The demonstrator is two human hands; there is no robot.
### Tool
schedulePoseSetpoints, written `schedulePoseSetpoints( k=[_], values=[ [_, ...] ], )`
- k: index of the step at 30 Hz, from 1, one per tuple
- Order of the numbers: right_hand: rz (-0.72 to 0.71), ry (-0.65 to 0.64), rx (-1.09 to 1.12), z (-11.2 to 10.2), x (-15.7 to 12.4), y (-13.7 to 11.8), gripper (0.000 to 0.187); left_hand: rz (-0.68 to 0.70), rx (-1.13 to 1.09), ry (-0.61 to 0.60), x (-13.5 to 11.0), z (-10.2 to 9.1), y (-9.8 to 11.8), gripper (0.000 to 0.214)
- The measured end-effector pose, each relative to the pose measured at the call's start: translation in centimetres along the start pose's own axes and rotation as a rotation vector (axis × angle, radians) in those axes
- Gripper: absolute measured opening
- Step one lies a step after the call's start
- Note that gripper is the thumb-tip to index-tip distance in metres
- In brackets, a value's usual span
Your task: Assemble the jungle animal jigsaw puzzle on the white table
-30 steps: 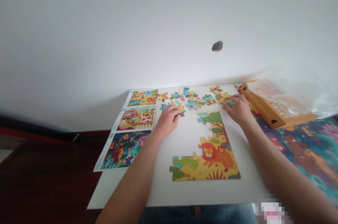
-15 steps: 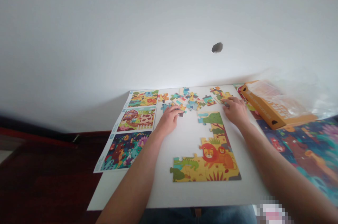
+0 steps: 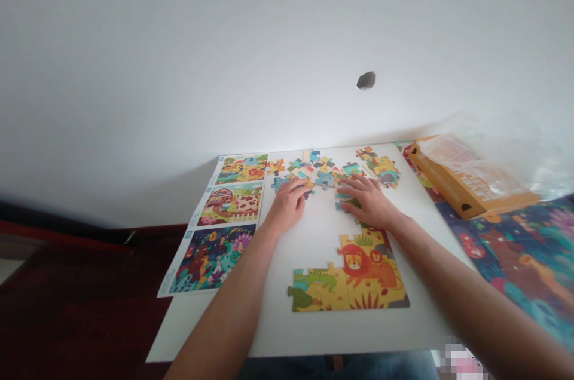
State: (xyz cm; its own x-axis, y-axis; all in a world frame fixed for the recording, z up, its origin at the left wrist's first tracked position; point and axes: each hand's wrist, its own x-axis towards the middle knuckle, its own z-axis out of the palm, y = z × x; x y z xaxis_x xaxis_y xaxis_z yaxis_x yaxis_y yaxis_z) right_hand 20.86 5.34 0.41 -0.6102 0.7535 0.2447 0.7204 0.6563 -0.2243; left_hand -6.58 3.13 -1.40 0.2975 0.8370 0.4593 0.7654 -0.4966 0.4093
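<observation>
A partly joined jigsaw puzzle (image 3: pixel 372 275) lies on the white table, showing lions, a crocodile and yellow ground. My right hand (image 3: pixel 370 199) rests over its upper tree section, fingers apart and touching it, covering most of the green. My left hand (image 3: pixel 288 205) is at the near edge of the loose pieces, its fingers curled onto a small puzzle piece (image 3: pixel 309 193) that is partly hidden beneath them. Loose puzzle pieces (image 3: pixel 325 178) lie in a pile beyond both hands. More puzzle pieces (image 3: pixel 385 169) sit to the right, past my right hand.
A sheet with three printed pictures (image 3: pixel 231 201) lies along the table's left side. At the right stand an orange puzzle box (image 3: pixel 448 186) with clear plastic wrap (image 3: pixel 506 159) on it and a dark, colourful assembled picture (image 3: pixel 506 248). A white wall (image 3: pixel 287 57) rises behind the table.
My right hand has moved left from the pieces at the right onto the puzzle's tree section, its fingers spreading. My left hand has stayed nearly in place.
</observation>
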Motion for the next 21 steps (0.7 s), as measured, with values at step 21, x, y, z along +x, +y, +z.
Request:
schedulePoseSetpoints(
  k=[21],
  values=[
    [0.022,-0.066,0.054,0.0,0.2,-1.0,0.049,-0.062,0.173,-0.213,-0.2,0.5,1.7,0.067]
  ],
)
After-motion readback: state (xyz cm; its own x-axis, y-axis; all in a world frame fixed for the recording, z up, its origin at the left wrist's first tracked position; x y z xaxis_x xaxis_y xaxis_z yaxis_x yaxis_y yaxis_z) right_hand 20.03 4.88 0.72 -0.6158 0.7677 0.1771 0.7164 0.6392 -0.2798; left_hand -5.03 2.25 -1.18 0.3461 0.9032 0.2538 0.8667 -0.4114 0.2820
